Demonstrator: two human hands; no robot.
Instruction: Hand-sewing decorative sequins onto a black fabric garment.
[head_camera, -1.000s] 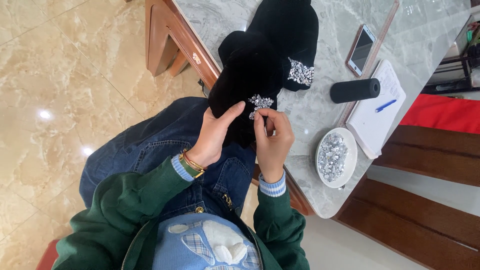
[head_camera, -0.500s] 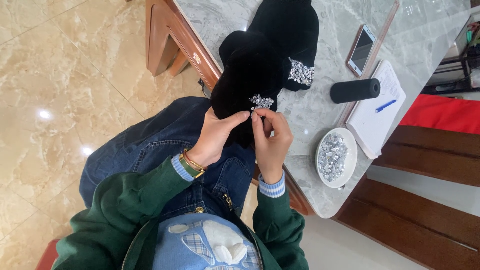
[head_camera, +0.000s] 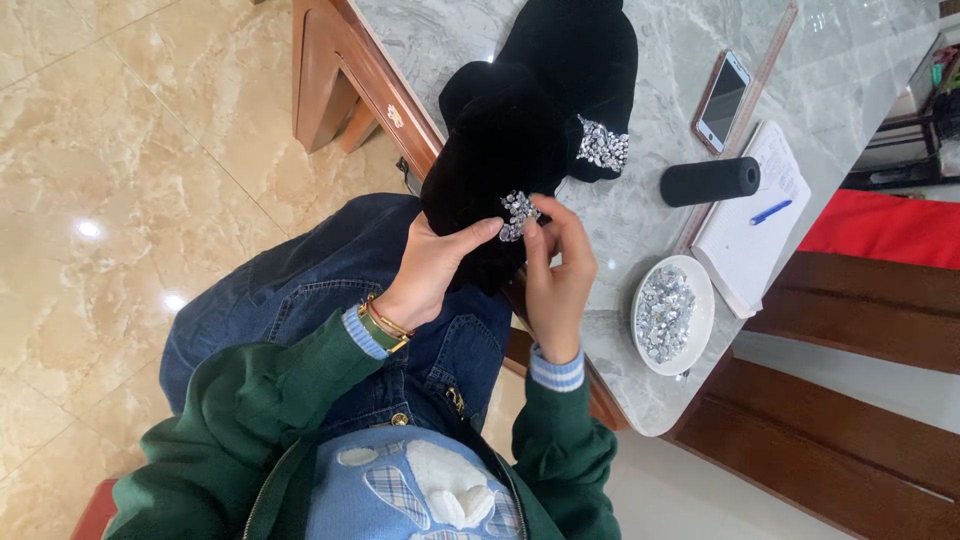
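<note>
A black velvet garment (head_camera: 520, 130) hangs from the marble table (head_camera: 650, 210) onto my lap. It bears two silver rhinestone clusters, one near my fingers (head_camera: 518, 214) and one farther up (head_camera: 603, 146). My left hand (head_camera: 432, 268) holds the fabric from below, thumb stretched toward the near cluster. My right hand (head_camera: 556, 280) pinches at that cluster with its fingertips. Whether it grips a needle or a stone is too small to tell.
A white dish of silver rhinestones (head_camera: 671, 313) sits by the table's near edge. Beyond it lie a notepad (head_camera: 750, 230) with a blue pen (head_camera: 770, 212), a black cylinder (head_camera: 710, 181), a phone (head_camera: 722, 100) and a long ruler (head_camera: 745, 120). Glossy tiled floor on the left.
My right hand's fingers have shifted slightly at the near rhinestone cluster. My left hand and the fabric stay almost still.
</note>
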